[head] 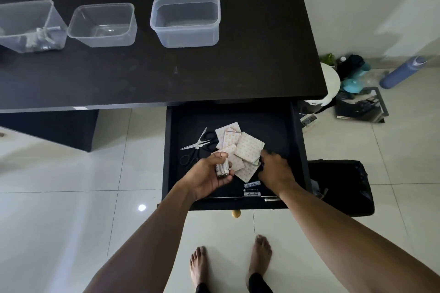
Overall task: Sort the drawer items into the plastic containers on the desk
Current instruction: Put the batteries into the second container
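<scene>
The black drawer (295,140) stands pulled out under the desk. Inside lie several pale patterned packets (247,147), scissors (198,144) at the left, and loose batteries (252,189) near the front edge. My left hand (209,176) is over the drawer, shut on a few white batteries (223,167). My right hand (276,169) reaches palm down beside the packets; something dark sits under its fingers, and I cannot tell whether it grips it. On the desk stand three clear plastic containers: the left one (28,26) holds small items, while the middle one (104,25) and right one (187,20) show nothing inside.
The black desk (166,74) spans the top of the view. A black bin bag (345,185) stands right of the drawer. Bottles, a white stool and clutter (352,83) lie on the tiled floor at the right. My bare feet (228,266) are below the drawer.
</scene>
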Motion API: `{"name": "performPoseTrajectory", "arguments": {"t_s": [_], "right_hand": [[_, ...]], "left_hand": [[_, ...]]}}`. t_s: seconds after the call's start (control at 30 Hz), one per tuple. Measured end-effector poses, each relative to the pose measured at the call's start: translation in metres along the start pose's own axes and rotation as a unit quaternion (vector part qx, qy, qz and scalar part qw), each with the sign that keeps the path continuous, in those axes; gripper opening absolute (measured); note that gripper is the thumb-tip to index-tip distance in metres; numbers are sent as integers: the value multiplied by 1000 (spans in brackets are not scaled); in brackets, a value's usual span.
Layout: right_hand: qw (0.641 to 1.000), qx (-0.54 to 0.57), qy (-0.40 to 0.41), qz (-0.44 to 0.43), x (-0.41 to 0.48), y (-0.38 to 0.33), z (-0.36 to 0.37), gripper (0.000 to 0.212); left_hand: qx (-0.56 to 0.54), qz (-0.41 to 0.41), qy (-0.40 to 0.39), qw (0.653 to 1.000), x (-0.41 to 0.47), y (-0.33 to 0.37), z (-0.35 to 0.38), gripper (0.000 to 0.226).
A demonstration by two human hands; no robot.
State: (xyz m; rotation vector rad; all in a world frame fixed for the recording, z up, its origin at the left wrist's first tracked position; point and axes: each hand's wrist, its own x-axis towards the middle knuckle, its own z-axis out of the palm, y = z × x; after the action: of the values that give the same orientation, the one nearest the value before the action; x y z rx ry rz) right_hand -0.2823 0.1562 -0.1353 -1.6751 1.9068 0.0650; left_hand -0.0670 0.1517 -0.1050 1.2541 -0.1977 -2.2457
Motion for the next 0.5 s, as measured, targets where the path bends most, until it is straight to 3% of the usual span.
{"name": "performPoseTrajectory", "arguments": {"t_s": [0.2,0.3,0.4,0.5], "right_hand": [[1000,-11,-12,6,-2,-2,-3,16],[988,130,-35,71,2,1,-11,9],[905,374,-111,173,2,1,-23,14],[801,544,-173,182,0,0,-40,25]], "left_hand": [[-25,-3,11,1000,-5,-4,5,11],[2,-3,21,1000,-3,-6,1,13],[22,-5,31,999,-1,-7,-1,16],[28,-5,40,999,1,-8,0,17]]}}
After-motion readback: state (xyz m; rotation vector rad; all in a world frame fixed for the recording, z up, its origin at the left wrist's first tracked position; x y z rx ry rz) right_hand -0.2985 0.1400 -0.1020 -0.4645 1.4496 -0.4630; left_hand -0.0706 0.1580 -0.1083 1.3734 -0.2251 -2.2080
